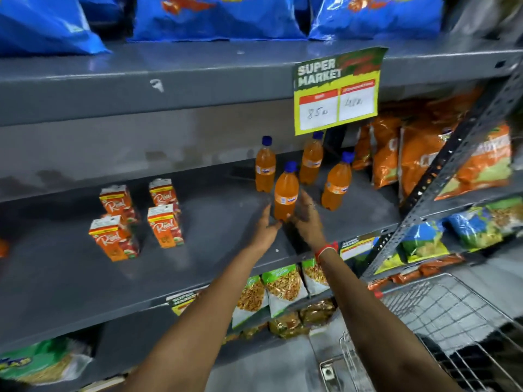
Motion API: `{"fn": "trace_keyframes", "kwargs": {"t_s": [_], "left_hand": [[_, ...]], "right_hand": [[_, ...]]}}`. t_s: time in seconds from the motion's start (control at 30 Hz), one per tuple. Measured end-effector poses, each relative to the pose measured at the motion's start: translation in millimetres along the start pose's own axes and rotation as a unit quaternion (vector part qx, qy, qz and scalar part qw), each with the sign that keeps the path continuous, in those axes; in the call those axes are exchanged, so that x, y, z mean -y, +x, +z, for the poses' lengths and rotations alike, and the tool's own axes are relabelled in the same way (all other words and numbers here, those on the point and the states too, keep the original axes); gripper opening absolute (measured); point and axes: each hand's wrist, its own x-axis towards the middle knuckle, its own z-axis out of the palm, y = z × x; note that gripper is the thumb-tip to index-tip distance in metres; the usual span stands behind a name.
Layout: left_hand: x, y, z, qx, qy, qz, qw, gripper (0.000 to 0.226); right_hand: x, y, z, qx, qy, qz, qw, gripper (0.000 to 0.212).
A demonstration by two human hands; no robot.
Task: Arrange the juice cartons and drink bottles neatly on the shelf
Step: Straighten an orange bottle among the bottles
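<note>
Several orange drink bottles with blue caps stand on the grey shelf [203, 250]. The front bottle [286, 193] stands upright between my hands. My left hand [264, 229] is beside its base with fingers spread, its thumb touching the bottom. My right hand [307, 217] lies against the bottle's right side. Behind are three more bottles: back left [265, 168], back middle [311, 161] and right [337, 185]. Further left, orange juice cartons stand in two rows: rear pair [116, 200] [164, 193], front pair [113, 239] [165, 226].
A yellow price sign [336, 89] hangs from the shelf above the bottles. Orange snack bags [418, 154] fill the shelf's right end beside a slanted metal upright [441, 176]. Blue bags [218, 18] sit overhead, snack packs [283, 287] below. A wire cart [452, 321] stands lower right.
</note>
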Motion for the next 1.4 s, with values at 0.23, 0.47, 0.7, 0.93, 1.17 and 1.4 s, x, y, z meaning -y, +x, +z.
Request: {"fn": "trace_keyframes", "kwargs": {"t_s": [0.23,0.47,0.7,0.93,1.17,1.4], "left_hand": [[0,5,2,0.018,-0.003,-0.008,1.000,0.063],[-7,-1,1,0.022,0.006,-0.016,1.000,0.059],[-9,-19,-6,-0.036,0.062,-0.031,0.997,0.057],[24,-89,-58,-0.161,0.034,0.080,0.983,0.039],[60,-174,-156,-0.354,0.084,0.116,0.924,0.036],[81,-235,-287,-0.535,0.074,0.122,0.833,0.036]], "right_hand": [[-4,3,-1,0.022,0.030,0.003,0.999,0.058],[-2,5,0,0.025,0.001,0.012,1.000,0.057],[-7,-5,7,-0.028,0.002,0.001,1.000,0.062],[-14,-71,62,-0.171,0.023,-0.030,0.985,0.039],[22,-120,161,-0.055,0.027,-0.103,0.993,0.032],[73,-182,293,0.084,0.028,-0.164,0.983,0.022]]}}
